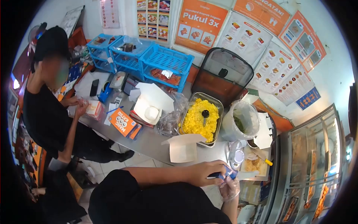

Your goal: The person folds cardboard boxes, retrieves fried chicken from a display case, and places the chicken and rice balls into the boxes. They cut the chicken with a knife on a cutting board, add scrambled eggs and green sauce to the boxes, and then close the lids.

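Close to my body, my left hand [211, 172] is closed around a small dark-blue packet [232, 173], most of it hidden by the fingers. My right hand [229, 188] wears a clear plastic glove and pinches the packet's lower edge. Just beyond them lie a white round-topped device [237, 157] and a cutting board [264, 168] with crumbs and a yellow-handled knife [269, 162]. An open white paper box [183, 152] stands at the counter edge. Behind it, yellow rice [210, 112] fills a metal tray [222, 115] with a black scoop [205, 114].
A clear tub [241, 119] holds green leaves. Another open box [152, 106], orange cartons [122, 122] and blue racks [167, 59] line the counter. At left a person in black [48, 108] handles a small box [95, 109]. A glass food cabinet [317, 168] stands at right.
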A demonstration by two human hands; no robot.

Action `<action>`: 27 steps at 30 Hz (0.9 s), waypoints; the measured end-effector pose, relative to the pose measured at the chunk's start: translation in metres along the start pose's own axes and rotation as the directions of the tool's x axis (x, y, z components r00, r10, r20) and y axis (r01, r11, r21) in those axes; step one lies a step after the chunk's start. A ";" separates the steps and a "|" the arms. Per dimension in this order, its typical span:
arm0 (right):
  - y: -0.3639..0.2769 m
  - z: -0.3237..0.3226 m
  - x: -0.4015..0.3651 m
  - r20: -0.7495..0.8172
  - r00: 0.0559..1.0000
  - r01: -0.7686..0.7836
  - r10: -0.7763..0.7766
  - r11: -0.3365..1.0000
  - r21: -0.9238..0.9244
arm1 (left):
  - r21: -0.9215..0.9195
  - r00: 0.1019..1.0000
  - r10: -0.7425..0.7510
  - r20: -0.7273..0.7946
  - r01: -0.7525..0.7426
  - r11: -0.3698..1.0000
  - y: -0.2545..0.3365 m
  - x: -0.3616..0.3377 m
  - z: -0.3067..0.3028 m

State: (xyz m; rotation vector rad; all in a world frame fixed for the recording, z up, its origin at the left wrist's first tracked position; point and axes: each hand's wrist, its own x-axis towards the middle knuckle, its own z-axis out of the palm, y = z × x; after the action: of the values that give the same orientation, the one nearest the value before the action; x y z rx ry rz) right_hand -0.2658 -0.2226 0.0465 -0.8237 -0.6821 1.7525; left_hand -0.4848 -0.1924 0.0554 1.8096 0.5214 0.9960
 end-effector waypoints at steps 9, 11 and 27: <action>-0.025 0.008 -0.016 0.064 0.991 -0.113 0.117 0.992 -0.064 | 0.442 0.968 0.251 -0.019 -0.217 0.870 0.007 -0.011 0.013; -0.031 0.001 -0.028 0.180 0.978 -0.086 0.104 0.991 -0.104 | 0.567 0.931 0.359 -0.067 -0.261 0.781 0.020 -0.011 0.021; -0.110 -0.207 -0.169 -0.255 0.903 0.198 -0.345 0.863 -0.464 | 0.580 0.781 0.625 -0.026 -0.497 0.646 0.055 0.031 0.201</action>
State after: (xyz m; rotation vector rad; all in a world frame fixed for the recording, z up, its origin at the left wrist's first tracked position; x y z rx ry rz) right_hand -0.0009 -0.3384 0.0411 -1.2234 -0.9222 1.1759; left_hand -0.3075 -0.3038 0.0775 2.4815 0.3945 1.6269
